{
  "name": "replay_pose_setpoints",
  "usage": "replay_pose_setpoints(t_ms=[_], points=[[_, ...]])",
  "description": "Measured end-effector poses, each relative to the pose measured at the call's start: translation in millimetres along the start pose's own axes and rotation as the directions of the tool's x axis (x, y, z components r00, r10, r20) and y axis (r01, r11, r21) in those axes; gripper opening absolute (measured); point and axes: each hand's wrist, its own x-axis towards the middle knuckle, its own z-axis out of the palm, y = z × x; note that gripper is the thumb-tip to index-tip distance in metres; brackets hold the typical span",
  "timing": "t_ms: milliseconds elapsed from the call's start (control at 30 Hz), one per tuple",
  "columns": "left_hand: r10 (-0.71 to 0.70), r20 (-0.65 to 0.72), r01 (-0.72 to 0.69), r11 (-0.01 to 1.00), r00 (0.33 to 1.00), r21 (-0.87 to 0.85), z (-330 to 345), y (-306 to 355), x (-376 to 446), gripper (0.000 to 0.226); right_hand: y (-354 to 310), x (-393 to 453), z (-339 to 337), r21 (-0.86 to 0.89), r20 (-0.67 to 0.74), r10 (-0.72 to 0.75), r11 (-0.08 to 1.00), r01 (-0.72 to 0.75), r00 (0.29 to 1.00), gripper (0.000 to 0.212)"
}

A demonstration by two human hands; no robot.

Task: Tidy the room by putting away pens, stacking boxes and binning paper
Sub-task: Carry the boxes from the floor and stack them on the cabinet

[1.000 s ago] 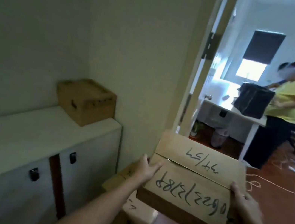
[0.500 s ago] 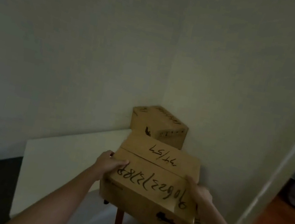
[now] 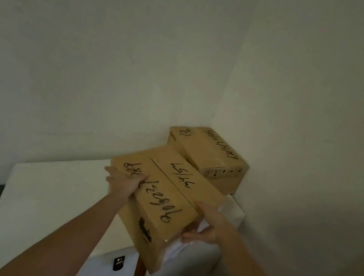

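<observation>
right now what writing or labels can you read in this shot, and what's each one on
"90622/2788", roughly, upside down in black marker: top of the brown cardboard box held by the left hand and right hand.
"34/57", uncertain: same top, far flap.
Black print on its front side: too blurred.
Marker digits and small shipping symbols on the second brown cardboard box in the corner: unreadable.

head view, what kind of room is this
Probably a small office storage corner or back room. Two plain walls meet behind a low white cabinet with locked doors. A hand-numbered cardboard box stands in the corner, and both hands hold a second marked box over the cabinet top.
</observation>
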Motion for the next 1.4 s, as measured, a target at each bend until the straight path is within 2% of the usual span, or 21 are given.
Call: replay_pose_setpoints(t_ms=[33,100,200,400,533,600,633,700,767,833,867,900,933,967,1000,1067,1100,1167,1233,1300,1400], points=[[-0.01,0.043,0.012,0.999,0.999,-0.037,8.7,-0.8,6.4,0.132,-7.5,8.4,12.5,0.052,0.047,0.02,0.998,-0.023,0.999,0.045],[-0.06,0.143,0.076,0.991,0.988,-0.111,20.1,4.0,18.4,0.095,-25.1,33.9,37.5,0.107,0.12,0.037,0.993,-0.05,0.992,0.042],[-0.086,0.255,0.113,0.989,0.963,-0.092,17.9,12.7,31.4,0.095,-46.7,66.4,69.5,0.135,0.168,0.023,0.99,-0.046,0.985,0.043],[-0.014,0.077,0.014,1.0,0.997,0.006,23.8,21.7,66.4,0.064,-78.4,120.1,106.6,0.103,0.198,0.014,0.994,-0.035,0.98,0.059],[-0.001,0.009,-0.001,0.993,1.0,0.122,20.6,37.8,75.1,0.076,-85.4,124.7,106.6,0.057,0.276,-0.014,0.998,-0.002,0.961,0.059],[0.034,-0.095,0.0,0.942,0.995,0.336,18.1,38.7,73.3,0.102,-76.7,115.8,87.1,0.014,0.352,-0.054,0.999,0.052,0.934,0.062],[0.113,-0.168,-0.024,0.89,0.979,0.455,20.4,37.0,67.1,0.107,-70.2,111.4,71.8,-0.028,0.338,-0.082,0.995,0.097,0.937,0.066],[0.437,-0.212,-0.228,0.755,0.874,0.615,29.1,28.3,41.2,0.098,-50.0,102.2,33.9,-0.117,0.23,-0.093,0.986,0.122,0.969,0.083],[0.733,-0.081,-0.524,0.554,0.675,0.647,42.8,10.2,7.3,0.083,-16.4,93.0,-16.3,-0.196,0.084,-0.106,0.973,0.121,0.991,0.098],[0.862,0.06,-0.719,0.379,0.503,0.583,60.3,-17.9,-18.6,0.067,28.7,97.6,-73.6,-0.252,-0.099,-0.166,0.958,0.136,0.981,0.115],[0.874,0.137,-0.777,0.33,0.466,0.536,72.3,-34.4,-31.6,0.061,53.8,98.1,-103.6,-0.265,-0.182,-0.192,0.954,0.139,0.964,0.118],[0.853,0.23,-0.816,0.319,0.469,0.481,83.5,-50.9,-46.4,0.057,76.3,92.2,-128.6,-0.272,-0.235,-0.22,0.95,0.153,0.947,0.107],[0.812,0.332,-0.847,0.33,0.48,0.417,94.4,-69.7,-58.8,0.055,98.4,80.4,-152.5,-0.303,-0.281,-0.224,0.944,0.135,0.933,0.084],[0.75,0.438,-0.862,0.363,0.495,0.354,105.0,-88.3,-72.7,0.053,118.8,64.1,-172.7,-0.332,-0.335,-0.211,0.938,0.095,0.918,0.063],[0.673,0.535,-0.86,0.409,0.51,0.305,115.5,-107.9,-84.9,0.053,140.2,52.6,-193.3,-0.35,-0.411,-0.185,0.936,0.033,0.893,0.052],[0.413,0.723,-0.799,0.509,0.554,0.321,137.1,-146.8,-103.2,0.059,186.3,41.0,-234.6,-0.329,-0.583,-0.115,0.939,-0.104,0.804,0.063],[0.261,0.783,-0.766,0.518,0.564,0.38,148.0,-163.2,-111.0,0.065,207.9,37.0,-250.5,-0.292,-0.659,-0.076,0.943,-0.162,0.748,0.073],[0.01,0.823,-0.711,0.508,0.569,0.486,177.7,-196.4,-126.1,0.076,247.7,35.7,-283.7,-0.199,-0.774,0.009,0.946,-0.256,0.634,0.087],[-0.121,0.802,-0.652,0.518,0.586,0.554,201.5,-221.7,-138.5,0.084,274.6,31.0,-301.2,-0.126,-0.833,0.086,0.932,-0.339,0.546,0.094],[-0.197,0.77,-0.612,0.503,0.606,0.611,224.6,-243.3,-142.8,0.091,298.8,37.6,-320.6,-0.061,-0.835,0.148,0.933,-0.356,0.53,0.102],[-0.318,0.693,-0.499,0.51,0.646,0.7,256.1,-269.3,-139.0,0.1,330.7,59.2,-348.0,0.092,-0.758,0.281,0.939,-0.33,0.588,0.114]])
